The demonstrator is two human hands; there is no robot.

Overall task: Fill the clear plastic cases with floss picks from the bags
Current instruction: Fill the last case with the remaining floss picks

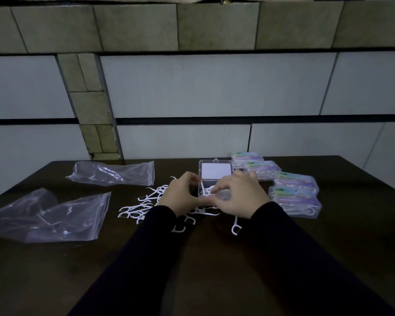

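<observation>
An open clear plastic case [215, 171] stands on the dark table [55, 270], its lid raised at the back with a white label inside. My left hand [180, 195] grips the case's left side with curled fingers. My right hand [240, 195] pinches white floss picks [206, 192] over the case's tray. A loose pile of floss picks [144, 206] lies to the left of my hands, and a single pick [235, 228] lies by my right wrist. Two clear plastic bags [114, 173] [48, 217] lie at the left.
Several closed, filled cases with coloured labels [294, 192] are stacked at the right, running back toward the wall. A tiled wall stands right behind the table's far edge. My dark sleeves cover the near middle of the table.
</observation>
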